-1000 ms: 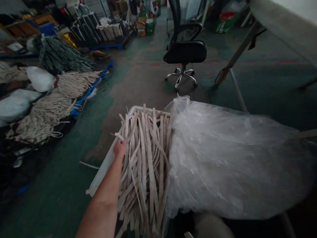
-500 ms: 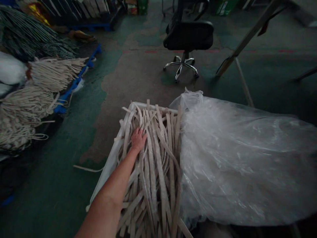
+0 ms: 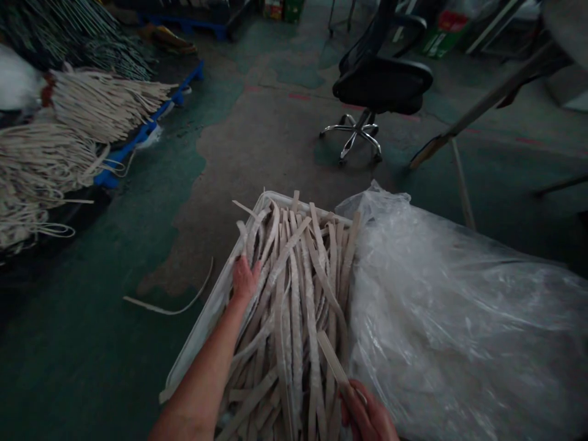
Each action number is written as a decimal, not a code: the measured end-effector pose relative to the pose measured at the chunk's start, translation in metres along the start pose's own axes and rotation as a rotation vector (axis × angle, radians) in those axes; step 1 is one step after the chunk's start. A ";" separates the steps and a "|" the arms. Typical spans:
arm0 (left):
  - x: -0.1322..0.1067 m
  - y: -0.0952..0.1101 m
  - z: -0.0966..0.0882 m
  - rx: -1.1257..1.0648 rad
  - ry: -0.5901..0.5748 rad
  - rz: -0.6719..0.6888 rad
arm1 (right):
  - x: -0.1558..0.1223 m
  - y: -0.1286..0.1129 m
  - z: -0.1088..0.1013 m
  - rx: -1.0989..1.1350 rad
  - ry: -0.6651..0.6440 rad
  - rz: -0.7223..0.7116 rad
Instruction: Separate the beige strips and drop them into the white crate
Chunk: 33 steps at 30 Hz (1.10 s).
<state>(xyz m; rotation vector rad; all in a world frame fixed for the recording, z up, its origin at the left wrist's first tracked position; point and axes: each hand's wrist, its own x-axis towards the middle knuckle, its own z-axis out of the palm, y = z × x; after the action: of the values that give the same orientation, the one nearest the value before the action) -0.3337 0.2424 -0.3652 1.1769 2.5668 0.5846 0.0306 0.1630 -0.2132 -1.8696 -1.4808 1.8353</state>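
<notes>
A white tub (image 3: 193, 340) is heaped with long, flat beige fabric strips (image 3: 294, 294), mostly lying lengthwise. My left hand (image 3: 245, 280) reaches to the tub's left side, thumb apart from the fingers, touching the strips beside the rim. Its fingertips are partly hidden among them. At the bottom right, my right hand (image 3: 370, 416) is closed around one flat strip (image 3: 331, 356), whose free end points up and left over the heap.
A large clear plastic bag (image 3: 450, 306) presses against the tub's right side. A loose strip (image 3: 169, 311) lies on the floor at left. Beige bundles (image 3: 101, 101) rest on a blue pallet (image 3: 147, 131). Ahead stands a black swivel chair (image 3: 381, 82), near a slanting post (image 3: 478, 104).
My left hand has moved from the top of the heap toward the tub's left rim. My right hand has come into view with a strip in it. The view has shifted slightly left.
</notes>
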 end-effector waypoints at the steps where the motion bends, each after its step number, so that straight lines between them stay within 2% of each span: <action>1: 0.001 0.012 0.007 0.021 -0.060 0.026 | 0.009 -0.008 0.000 -0.029 -0.014 -0.034; 3: 0.000 0.039 0.016 0.066 -0.155 0.096 | 0.030 -0.030 -0.002 -0.078 0.013 -0.130; 6: -0.006 0.071 0.018 0.120 -0.267 0.167 | 0.076 -0.073 -0.002 -0.145 0.147 -0.306; 10: -0.008 0.085 0.020 0.188 -0.417 0.125 | 0.166 -0.119 0.021 -0.268 0.299 -0.463; 13: -0.002 0.086 0.026 0.199 -0.448 0.095 | 0.234 -0.127 0.054 -0.480 0.276 -0.523; 16: 0.004 0.085 0.026 0.204 -0.429 0.104 | 0.280 -0.116 0.083 -0.698 0.269 -0.436; 18: 0.008 0.083 0.016 0.203 -0.436 0.132 | 0.294 -0.107 0.091 -0.715 0.255 -0.428; 21: 0.020 0.071 -0.013 0.119 -0.432 0.261 | 0.301 -0.097 0.088 -0.660 0.212 -0.470; 23: 0.036 0.056 -0.038 0.067 -0.309 0.280 | 0.302 -0.093 0.081 -0.625 0.186 -0.499; 26: 0.073 0.030 -0.063 0.157 -0.018 0.060 | 0.302 -0.089 0.073 -0.577 0.159 -0.530; 27: 0.086 0.021 -0.067 0.198 -0.015 -0.034 | 0.302 -0.089 0.072 -0.563 0.151 -0.540; 28: 0.099 0.014 -0.068 0.225 -0.085 -0.123 | 0.302 -0.089 0.073 -0.548 0.140 -0.550; 30: 0.120 0.002 -0.065 0.228 -0.303 -0.254 | 0.304 -0.093 0.081 -0.515 0.114 -0.570; 31: 0.127 -0.002 -0.063 0.216 -0.377 -0.287 | 0.305 -0.096 0.086 -0.498 0.101 -0.576; 32: 0.132 -0.002 -0.059 0.205 -0.394 -0.298 | 0.305 -0.099 0.091 -0.481 0.089 -0.577; 33: 0.133 0.000 -0.052 0.197 -0.365 -0.285 | 0.303 -0.101 0.093 -0.467 0.081 -0.572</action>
<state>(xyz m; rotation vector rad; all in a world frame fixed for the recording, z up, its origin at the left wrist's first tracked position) -0.4387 0.3315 -0.3274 0.8510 2.4446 0.0472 -0.1665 0.3754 -0.3771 -1.4093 -2.2547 1.2107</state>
